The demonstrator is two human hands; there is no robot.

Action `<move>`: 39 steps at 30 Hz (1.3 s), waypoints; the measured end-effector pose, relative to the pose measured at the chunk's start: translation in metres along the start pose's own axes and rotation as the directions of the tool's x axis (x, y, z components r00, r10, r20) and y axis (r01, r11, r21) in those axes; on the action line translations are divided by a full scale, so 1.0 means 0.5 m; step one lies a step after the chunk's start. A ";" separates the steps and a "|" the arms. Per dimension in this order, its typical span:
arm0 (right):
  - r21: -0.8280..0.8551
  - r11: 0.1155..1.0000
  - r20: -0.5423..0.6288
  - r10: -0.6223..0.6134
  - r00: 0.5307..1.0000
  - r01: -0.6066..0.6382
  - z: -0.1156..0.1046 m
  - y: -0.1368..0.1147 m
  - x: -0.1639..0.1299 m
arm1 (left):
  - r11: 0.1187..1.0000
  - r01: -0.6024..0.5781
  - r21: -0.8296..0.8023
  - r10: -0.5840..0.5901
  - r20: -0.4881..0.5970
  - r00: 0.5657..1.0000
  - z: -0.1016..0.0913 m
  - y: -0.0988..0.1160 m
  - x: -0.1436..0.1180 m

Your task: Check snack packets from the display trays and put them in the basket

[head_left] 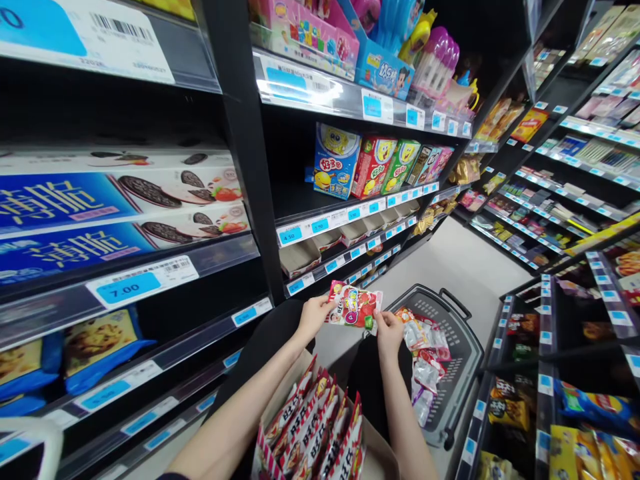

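**Snack packet held up between both hands in a shop aisle**

A red and white snack packet (354,307) is held flat, face up, in front of the person, above their lap. The left hand (314,315) pinches its left edge and the right hand (388,331) pinches the lower right corner, so the printed front lies open to view, probably for reading or sorting.

Just below, on the lap, stands an open cardboard box (280,400) packed upright with matching red packets (315,427), close enough to reach without stretching. To the right, on the floor, sits a grey shopping basket (450,347) with more loose packets (425,353) inside.

Shelves (240,167) rise on the left with biscuit boxes (120,200), price labels (127,285) and cartoon snack cartons (336,160); more shelves line the right side.
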State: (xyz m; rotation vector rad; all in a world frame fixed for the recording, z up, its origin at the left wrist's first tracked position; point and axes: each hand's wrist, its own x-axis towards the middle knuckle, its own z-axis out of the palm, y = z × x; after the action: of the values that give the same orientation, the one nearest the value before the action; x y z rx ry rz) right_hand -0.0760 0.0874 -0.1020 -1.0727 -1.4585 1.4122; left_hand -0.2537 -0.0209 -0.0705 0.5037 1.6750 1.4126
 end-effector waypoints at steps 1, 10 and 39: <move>-0.028 0.999 -0.009 -0.018 1.000 0.018 0.001 0.000 -0.001 | 1.000 -0.002 0.001 0.002 -0.018 1.000 -0.001 0.002 0.000; -0.113 0.989 -0.009 -0.092 0.996 0.091 0.005 0.001 0.000 | 0.999 0.000 -0.040 -0.001 -0.030 1.000 0.008 0.010 -0.002; 0.196 0.978 0.046 -0.076 0.996 0.065 0.000 -0.026 -0.001 | 0.919 -0.040 -0.393 0.092 0.115 0.989 0.009 0.025 -0.017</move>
State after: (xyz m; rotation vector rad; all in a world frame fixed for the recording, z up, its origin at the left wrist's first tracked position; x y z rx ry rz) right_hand -0.0761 0.0869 -0.0891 -0.8595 -1.3507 1.5074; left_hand -0.2482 -0.0214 -0.0556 0.4169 1.2369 1.6745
